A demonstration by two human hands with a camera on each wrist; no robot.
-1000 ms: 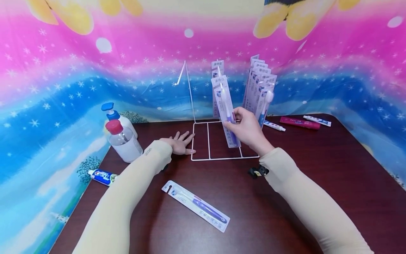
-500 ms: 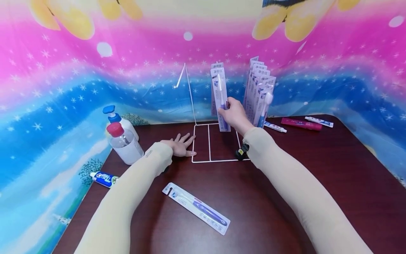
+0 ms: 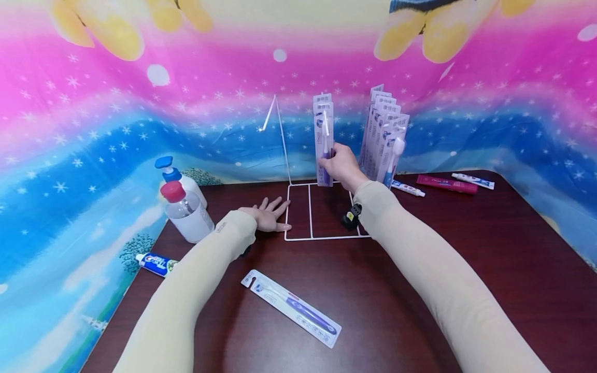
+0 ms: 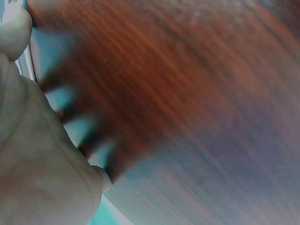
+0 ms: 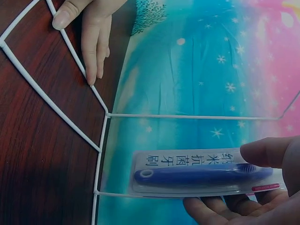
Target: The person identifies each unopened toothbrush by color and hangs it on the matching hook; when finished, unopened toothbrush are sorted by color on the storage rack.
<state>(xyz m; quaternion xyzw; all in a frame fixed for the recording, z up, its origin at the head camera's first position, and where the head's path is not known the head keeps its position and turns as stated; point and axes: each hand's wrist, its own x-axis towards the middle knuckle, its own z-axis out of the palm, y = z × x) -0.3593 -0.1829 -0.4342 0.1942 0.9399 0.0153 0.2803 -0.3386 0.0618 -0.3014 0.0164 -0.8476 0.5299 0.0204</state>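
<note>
My right hand [image 3: 344, 165] pinches a packaged purple toothbrush [image 3: 325, 140] by its side, thumb in front. The pack stands upright before another toothbrush pack [image 3: 322, 97], mostly hidden behind it. Whether it hangs on a hook cannot be seen. In the right wrist view the thumb and fingers grip the upper part of the blister pack [image 5: 201, 174]. My left hand [image 3: 267, 216] lies flat with fingers spread, touching the left side of the white wire rack [image 3: 310, 212]. One more packaged toothbrush [image 3: 294, 308] lies on the table in front.
Several toothbrush packs [image 3: 384, 129] hang in a row at the rack's right. Toothpaste tubes lie behind on the right, including a red tube [image 3: 446, 184]. On the left stand a red-capped pump bottle [image 3: 188, 215] and a blue-topped one [image 3: 191, 187], near a blue toothpaste tube [image 3: 156, 263].
My right hand has carried the toothbrush pack back and slightly left, from a tilt to upright, in line with the pack behind. My left hand has stayed on the rack's side.
</note>
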